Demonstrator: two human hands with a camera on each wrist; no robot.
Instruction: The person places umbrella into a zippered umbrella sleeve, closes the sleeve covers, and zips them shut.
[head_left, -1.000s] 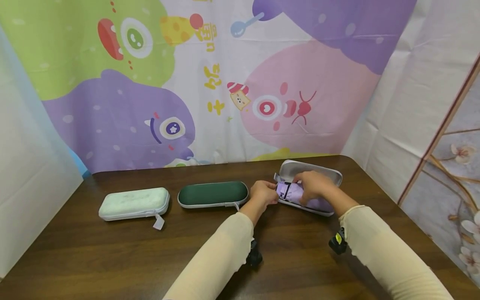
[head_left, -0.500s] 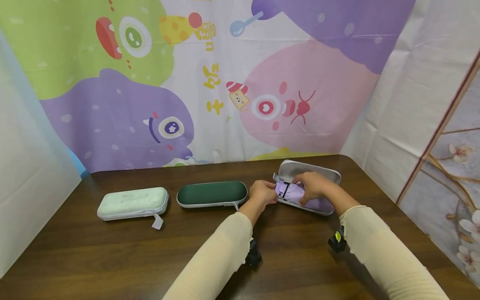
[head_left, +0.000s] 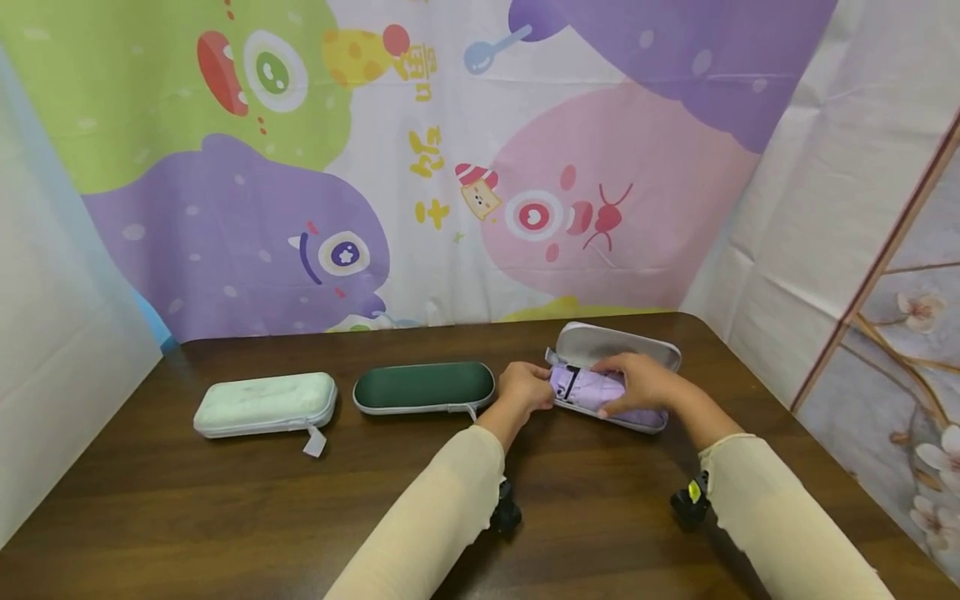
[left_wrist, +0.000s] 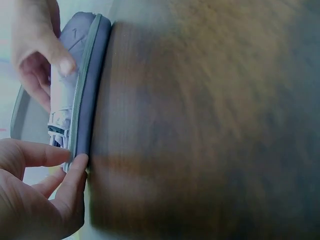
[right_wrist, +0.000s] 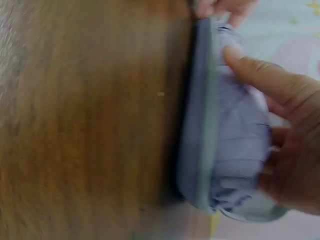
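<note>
On the right of the table an oblong zip case (head_left: 611, 340) lies open, its grey-lined lid tipped back. A lilac folded umbrella (head_left: 592, 387) with a dark strap band rests in its lower half. My left hand (head_left: 527, 387) pinches the case's left end at the zipper edge, thumb and fingertips on the rim in the left wrist view. From above, my right hand (head_left: 641, 385) grips the umbrella between thumb and fingers. In the right wrist view the umbrella (right_wrist: 240, 135) bulges above the case's zipper edge. The right hand's fingers are partly hidden behind the umbrella.
A closed dark green case (head_left: 424, 387) lies left of my left hand, its zip tab near my wrist. Farther left is a closed pale mint case (head_left: 266, 403) with a hanging tab. Behind the brown table (head_left: 300, 517) hangs a cartoon-printed curtain (head_left: 442, 275).
My right hand has slid slightly to the right along the umbrella, and its forearm has shifted right too. My left hand keeps its place at the case's end.
</note>
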